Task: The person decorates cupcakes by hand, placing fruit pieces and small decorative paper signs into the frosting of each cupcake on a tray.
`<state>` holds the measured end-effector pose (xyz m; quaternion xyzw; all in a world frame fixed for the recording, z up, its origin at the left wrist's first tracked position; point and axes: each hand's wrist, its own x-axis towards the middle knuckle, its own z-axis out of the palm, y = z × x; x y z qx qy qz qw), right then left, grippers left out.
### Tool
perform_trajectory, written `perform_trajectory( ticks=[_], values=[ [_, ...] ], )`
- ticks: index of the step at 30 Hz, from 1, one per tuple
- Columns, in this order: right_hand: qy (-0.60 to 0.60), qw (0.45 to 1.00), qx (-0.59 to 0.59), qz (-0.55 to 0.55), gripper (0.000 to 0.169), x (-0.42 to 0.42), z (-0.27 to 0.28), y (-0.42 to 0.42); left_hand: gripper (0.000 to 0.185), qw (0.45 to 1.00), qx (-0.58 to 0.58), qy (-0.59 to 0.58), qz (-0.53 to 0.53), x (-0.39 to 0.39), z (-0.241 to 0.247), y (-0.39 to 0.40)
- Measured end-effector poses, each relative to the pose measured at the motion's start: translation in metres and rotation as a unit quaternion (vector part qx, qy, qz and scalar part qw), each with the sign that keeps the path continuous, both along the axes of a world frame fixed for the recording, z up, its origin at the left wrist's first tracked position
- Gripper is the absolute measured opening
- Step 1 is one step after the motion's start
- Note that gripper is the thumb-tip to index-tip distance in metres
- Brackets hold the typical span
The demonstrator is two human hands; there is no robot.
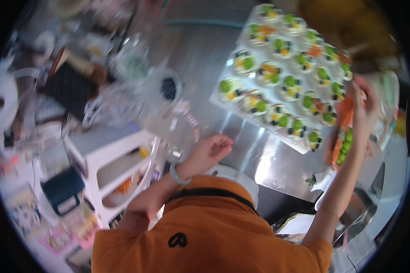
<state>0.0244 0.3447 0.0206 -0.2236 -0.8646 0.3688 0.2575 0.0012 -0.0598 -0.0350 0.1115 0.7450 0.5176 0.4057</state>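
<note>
My left hand (208, 152), with a pale bangle on its wrist, hovers by the front edge of the steel worktable (249, 150). Its fingers are loosely curled, and no object shows in them. To the right, a white tray (259, 121) bears many round cream-topped dessert cups (290, 87) with green grapes, dark berries and yellow fruit pieces. My right hand (365, 102) reaches past the tray's right side, above an orange package (346, 109). Blur hides whether its fingers grip anything. Green grapes (344, 146) lie just below that package.
A translucent container of dark berries (168, 88) stands left of the tray, near crumpled clear plastic (112, 102). At my left is a white shelf unit (119, 160). A metal bowl (357, 215) sits low on the right. A small green sprig (311, 180) lies at the table's corner.
</note>
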Motion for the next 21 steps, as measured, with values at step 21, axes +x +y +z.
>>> perform_trajectory(
  ticks=[21],
  values=[
    [-0.185,0.937,-0.088,0.284,0.009,-0.025,-0.112,-0.374,0.024,0.872,-0.230,0.414,0.124,-0.033,-0.080,-0.139]
  ],
)
